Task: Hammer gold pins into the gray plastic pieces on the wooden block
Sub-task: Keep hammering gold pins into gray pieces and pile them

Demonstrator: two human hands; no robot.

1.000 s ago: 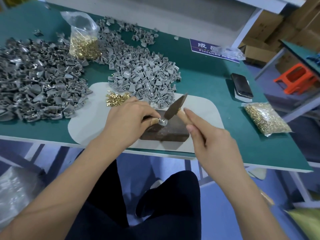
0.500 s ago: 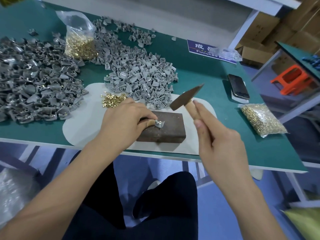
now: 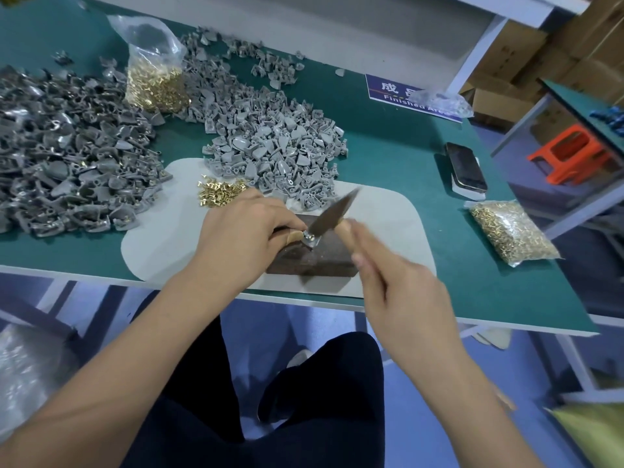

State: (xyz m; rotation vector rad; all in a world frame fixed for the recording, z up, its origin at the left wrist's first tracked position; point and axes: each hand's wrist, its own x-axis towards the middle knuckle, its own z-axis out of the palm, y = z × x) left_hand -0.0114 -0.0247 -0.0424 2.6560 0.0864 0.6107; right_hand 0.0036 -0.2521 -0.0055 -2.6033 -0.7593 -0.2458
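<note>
A dark wooden block (image 3: 324,258) lies on a pale mat (image 3: 158,244) at the table's near edge. My left hand (image 3: 239,231) pinches a small gray plastic piece (image 3: 312,240) against the block's top. My right hand (image 3: 398,292), blurred by motion, grips the wooden handle of a small hammer (image 3: 332,212). The hammer's metal head is down on the gray piece. Loose gold pins (image 3: 219,192) lie on the mat just beyond my left hand.
Heaps of gray pieces sit at the left (image 3: 64,157) and the middle (image 3: 270,143). Bags of gold pins stand at the back (image 3: 155,72) and the right (image 3: 511,231). A phone (image 3: 466,170) lies at the right. A blue sign (image 3: 405,96) is behind.
The hammer was raised half a second ago and has now swung down onto the gray piece. My left hand has kept the piece on the block.
</note>
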